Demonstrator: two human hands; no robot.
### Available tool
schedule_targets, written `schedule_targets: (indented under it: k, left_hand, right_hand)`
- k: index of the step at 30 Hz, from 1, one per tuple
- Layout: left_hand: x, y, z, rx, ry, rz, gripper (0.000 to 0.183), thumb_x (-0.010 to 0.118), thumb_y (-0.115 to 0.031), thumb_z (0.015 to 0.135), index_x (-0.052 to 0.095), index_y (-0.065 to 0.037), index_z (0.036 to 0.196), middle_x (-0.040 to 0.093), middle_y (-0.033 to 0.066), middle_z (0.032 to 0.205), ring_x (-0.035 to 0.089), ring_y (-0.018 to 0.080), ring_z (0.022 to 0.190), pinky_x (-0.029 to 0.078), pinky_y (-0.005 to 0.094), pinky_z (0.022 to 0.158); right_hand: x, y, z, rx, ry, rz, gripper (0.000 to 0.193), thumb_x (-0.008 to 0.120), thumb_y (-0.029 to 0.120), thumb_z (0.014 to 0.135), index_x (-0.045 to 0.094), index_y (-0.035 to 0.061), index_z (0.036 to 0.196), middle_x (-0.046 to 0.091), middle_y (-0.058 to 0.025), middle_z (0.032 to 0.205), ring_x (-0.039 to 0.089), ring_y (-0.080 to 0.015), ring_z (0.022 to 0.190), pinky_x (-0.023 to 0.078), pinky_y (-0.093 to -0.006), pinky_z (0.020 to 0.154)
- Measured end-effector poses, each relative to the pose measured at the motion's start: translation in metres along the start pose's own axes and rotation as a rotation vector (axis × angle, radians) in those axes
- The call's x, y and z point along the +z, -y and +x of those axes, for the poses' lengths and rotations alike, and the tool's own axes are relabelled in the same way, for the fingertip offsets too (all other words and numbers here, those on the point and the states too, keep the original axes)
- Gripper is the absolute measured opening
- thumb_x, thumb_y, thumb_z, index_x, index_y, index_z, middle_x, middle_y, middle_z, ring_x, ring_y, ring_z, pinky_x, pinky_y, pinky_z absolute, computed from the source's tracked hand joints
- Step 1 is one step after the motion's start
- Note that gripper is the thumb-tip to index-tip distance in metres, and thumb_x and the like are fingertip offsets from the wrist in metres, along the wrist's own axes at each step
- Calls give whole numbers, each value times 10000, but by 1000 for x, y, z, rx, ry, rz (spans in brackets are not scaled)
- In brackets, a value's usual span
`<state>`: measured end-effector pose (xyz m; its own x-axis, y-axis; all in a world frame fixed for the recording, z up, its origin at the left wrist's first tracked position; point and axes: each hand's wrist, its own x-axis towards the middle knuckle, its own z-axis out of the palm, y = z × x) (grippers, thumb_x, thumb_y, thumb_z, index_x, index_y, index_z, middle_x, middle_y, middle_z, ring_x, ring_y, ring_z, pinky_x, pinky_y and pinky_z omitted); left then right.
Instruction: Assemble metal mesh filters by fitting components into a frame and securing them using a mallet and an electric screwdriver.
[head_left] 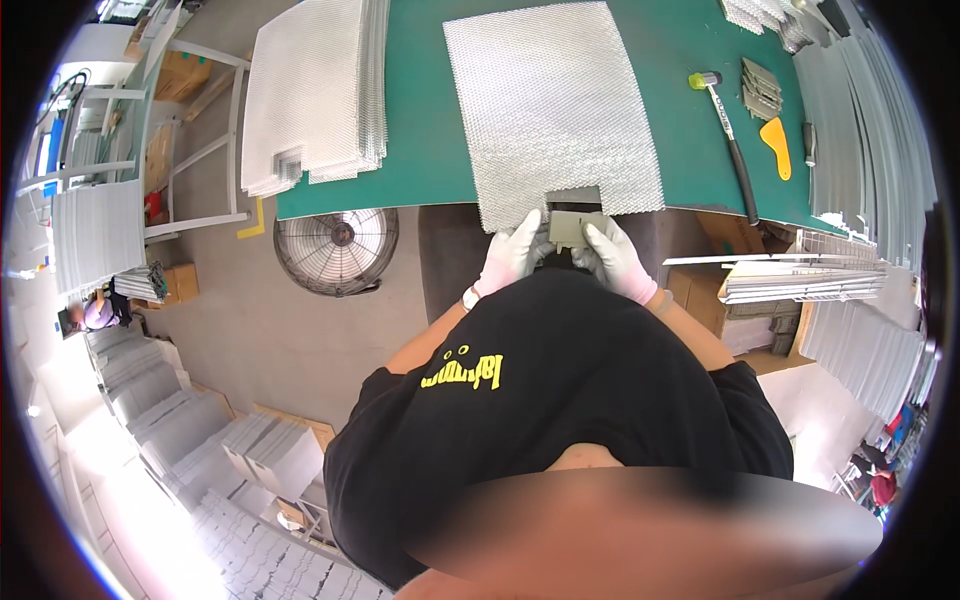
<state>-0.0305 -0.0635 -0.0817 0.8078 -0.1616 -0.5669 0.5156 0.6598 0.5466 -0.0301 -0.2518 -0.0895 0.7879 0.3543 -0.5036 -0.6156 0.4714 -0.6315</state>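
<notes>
A grey plate (569,230) is pinched by left fingers (527,229) and right fingers (599,237) (presumably for steadiness) beside the notched mesh sheet (550,110).

Bare green surface (685,130) is exposed on both sides of the mesh sheet (550,100) — bounded by a mesh stack (315,90) on its left, a hammer (738,160) on its right.

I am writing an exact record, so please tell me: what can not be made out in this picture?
Head view:
- Underside of the grey-green plate between left hand and right hand: faces away.
- Far end of the left mesh stack: cut off by the upper edge.
- Distant person at left: too small for details.
- Lower middle: blurred.
</notes>
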Motion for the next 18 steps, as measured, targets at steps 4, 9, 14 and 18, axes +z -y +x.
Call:
schedule_targets:
  k: [4,9,14,18]
  left_hand:
    - [-5,10,7,93,-96,80,337,662,-238,974,653,61,1128,707,151,1046,695,222,891,565,356,802]
    - [-4,15,9,128,-143,127,319,689,-257,956,690,40,1073,717,121,987,692,193,840,565,327,751]
    - [-11,18,10,140,-193,222,355,734,-307,922,710,27,1041,716,81,901,672,152,751,538,283,670]
    - [-11,18,7,120,-202,237,411,762,-363,895,718,27,1016,713,68,872,645,122,697,498,269,608]
  right_hand:
    - [-2,-2,7,-173,-96,-116,297,603,227,1004,528,4,1186,629,-43,957,519,-63,672,459,-234,580]
    - [-3,-8,10,-202,-125,-121,276,631,195,987,537,-6,1151,629,-47,931,519,-70,642,460,-233,572]
    - [4,-3,7,-246,-143,-248,227,632,195,989,561,-3,1073,629,-38,884,526,-71,637,461,-239,568]
    - [0,-7,8,-302,-165,-365,235,639,207,987,581,-9,1059,631,-26,832,531,-68,629,453,-239,563]
